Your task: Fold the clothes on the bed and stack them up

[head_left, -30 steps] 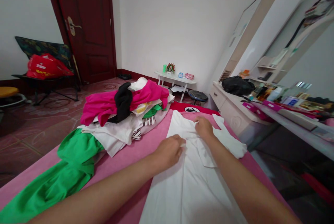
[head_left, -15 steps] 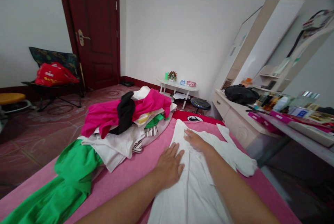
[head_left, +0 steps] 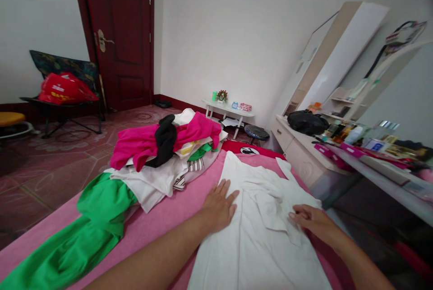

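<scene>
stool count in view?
2: a yellow-topped stool at far left, beside the folding chair; a black round stool near the low white table. Others may be hidden behind the clothes pile.

1 head-worn view, forward and down across the white garment [head_left: 250, 245] (close below) to the farther wall [head_left: 230, 33].

White wall [head_left: 216, 33] ahead of me, dk red skirting [head_left: 179, 103] along the bottom. Dk red door [head_left: 118, 24] on the L w/ metal handle [head_left: 102, 41]; folding chair [head_left: 54, 62] nr it, yellow-topped stool [head_left: 11, 118] beside that. Reddish tiled flr [head_left: 43, 181] w/ pale pattern. Low white tbl [head_left: 223, 107] by the wall, dk rnd stool [head_left: 257, 132] just beside. Pale dresser [head_left: 301, 154] + arched mirror [head_left: 399, 100] on the R. Light's soft.
</scene>
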